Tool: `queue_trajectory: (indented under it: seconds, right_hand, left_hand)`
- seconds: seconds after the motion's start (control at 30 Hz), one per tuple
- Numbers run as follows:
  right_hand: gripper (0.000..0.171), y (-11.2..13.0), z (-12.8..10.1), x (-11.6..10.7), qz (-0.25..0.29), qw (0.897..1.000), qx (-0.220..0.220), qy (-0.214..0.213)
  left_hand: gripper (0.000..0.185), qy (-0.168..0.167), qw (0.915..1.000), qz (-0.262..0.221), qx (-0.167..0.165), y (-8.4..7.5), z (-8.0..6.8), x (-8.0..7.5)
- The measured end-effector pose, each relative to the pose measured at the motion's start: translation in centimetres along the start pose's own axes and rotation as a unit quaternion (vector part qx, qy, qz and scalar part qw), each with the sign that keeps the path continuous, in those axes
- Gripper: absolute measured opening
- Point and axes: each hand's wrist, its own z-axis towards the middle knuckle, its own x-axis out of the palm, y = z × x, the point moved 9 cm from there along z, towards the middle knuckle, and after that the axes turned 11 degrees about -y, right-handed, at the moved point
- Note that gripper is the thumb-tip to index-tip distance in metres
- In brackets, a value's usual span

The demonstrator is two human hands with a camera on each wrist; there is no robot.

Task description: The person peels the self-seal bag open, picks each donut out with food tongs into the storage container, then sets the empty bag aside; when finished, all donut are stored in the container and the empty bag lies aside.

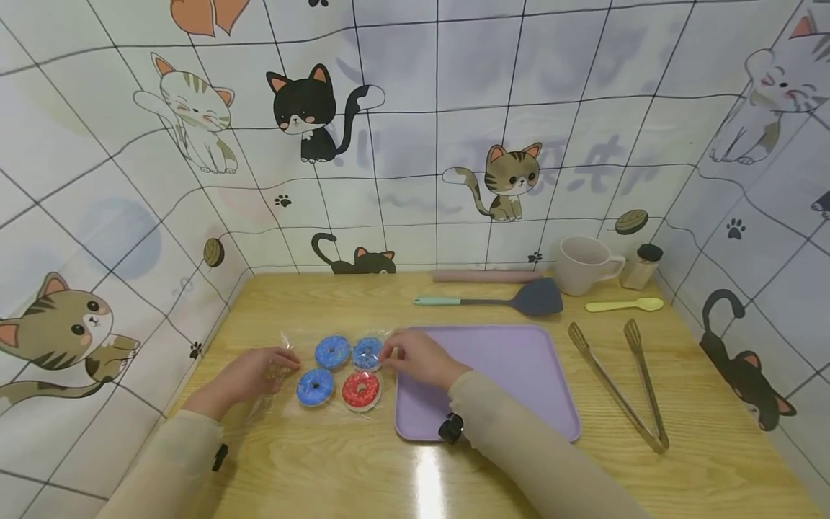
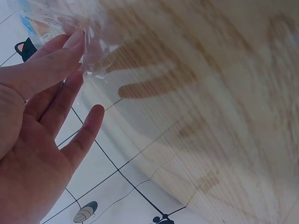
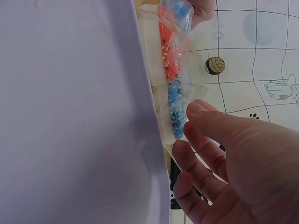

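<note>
A clear plastic bag lies on the wooden table with three blue donuts and one red donut inside. My left hand pinches the bag's left edge. In the left wrist view the plastic sits at the fingertips of that hand. My right hand pinches the bag's right edge beside the upper right blue donut, over the left rim of the purple tray. The right wrist view shows this hand at the bag, next to the tray.
Metal tongs lie right of the tray. Behind it are a grey spatula, a pink stick, a mug, a yellow spoon and a small shaker. Cat-print walls close in the left, back and right.
</note>
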Motion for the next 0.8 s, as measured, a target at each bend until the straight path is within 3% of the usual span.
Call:
queue_trajectory:
  seconds: [0.3, 0.8]
  right_hand:
    - [0.004, -0.3, -0.6, -0.2, 0.013, 1.0, 0.023, -0.002]
    - [0.006, -0.7, -1.8, -1.5, 0.025, 0.999, 0.016, -0.031]
  left_hand:
    - [0.042, 0.001, 0.9999, -0.002, -0.012, 0.4, -0.2, 0.3]
    - [0.043, 0.002, 0.9997, -0.014, -0.022, 0.4, -0.1, 0.3]
